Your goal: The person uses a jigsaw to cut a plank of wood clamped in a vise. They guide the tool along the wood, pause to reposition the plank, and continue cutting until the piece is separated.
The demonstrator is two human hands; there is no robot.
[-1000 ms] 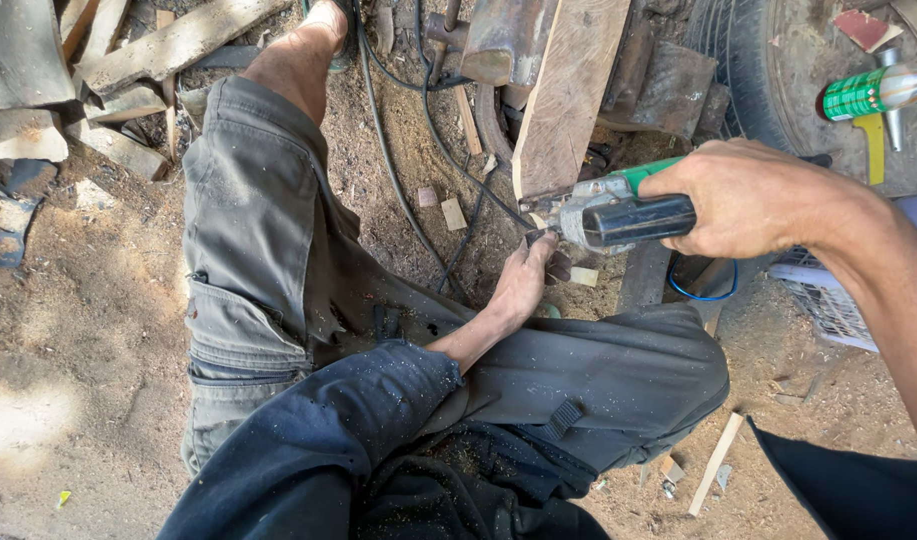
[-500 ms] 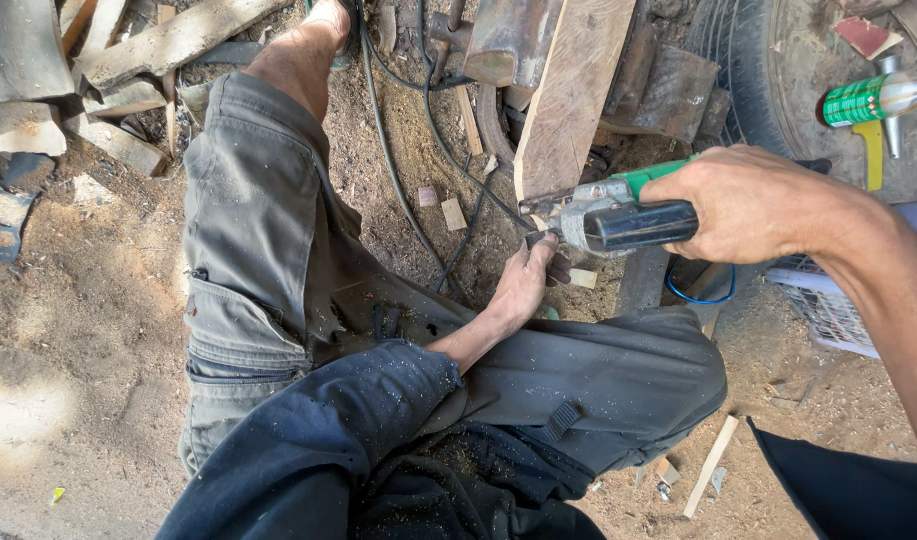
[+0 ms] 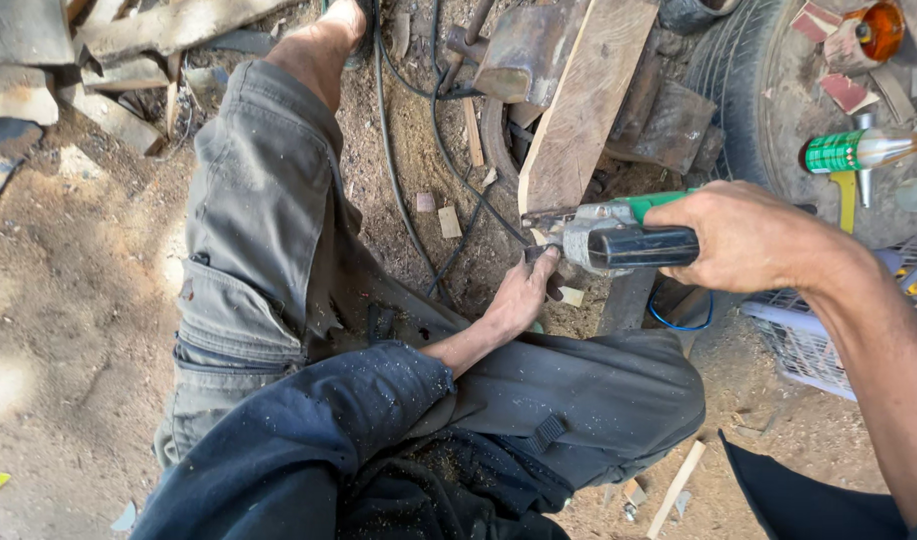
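Note:
My right hand [image 3: 748, 240] grips the black side handle of a green and grey angle grinder [image 3: 603, 235], held level above my bent right leg. My left hand [image 3: 523, 295] reaches up from below, its fingers curled on the grinder's front end by the guard. The near end of a slanted wooden plank [image 3: 583, 110] lies right behind the grinder's head. What my left fingertips pinch is hidden by the tool. A black cable [image 3: 398, 170] runs over the dirt from the top of the view toward the tool.
I sit on sawdust-covered dirt with my left leg [image 3: 258, 220] stretched forward. A tyre [image 3: 748, 80] stands at the upper right, with a green-handled tool [image 3: 848, 152] beside it. A wire basket [image 3: 818, 345] sits right. Scrap planks [image 3: 158, 30] lie upper left.
Hardly anything differs: both hands stay on the grinder, which sits slightly lower in the view than before.

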